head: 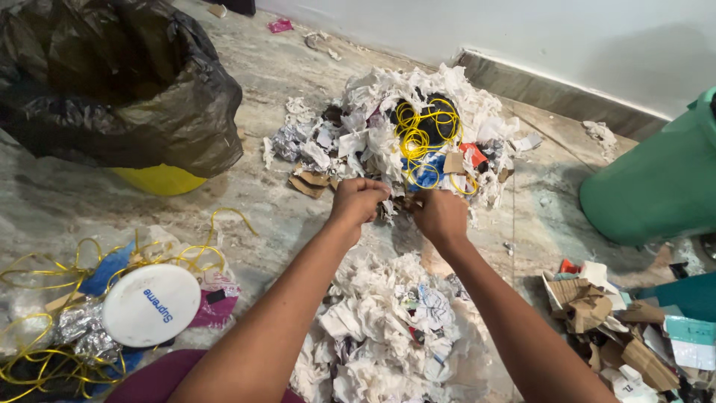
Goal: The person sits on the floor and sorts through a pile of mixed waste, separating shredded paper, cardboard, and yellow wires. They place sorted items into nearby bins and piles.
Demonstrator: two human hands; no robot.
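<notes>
Head view showed the left hand (356, 200) and the right hand (441, 215) side by side, both curled shut at the near edge of the far heap of crumpled white paper (388, 127), fingers pinching scraps of it. Yellow wire (419, 134) coiled in that heap just beyond the hands. A second paper pile (388, 328) lay near, between the forearms.
</notes>
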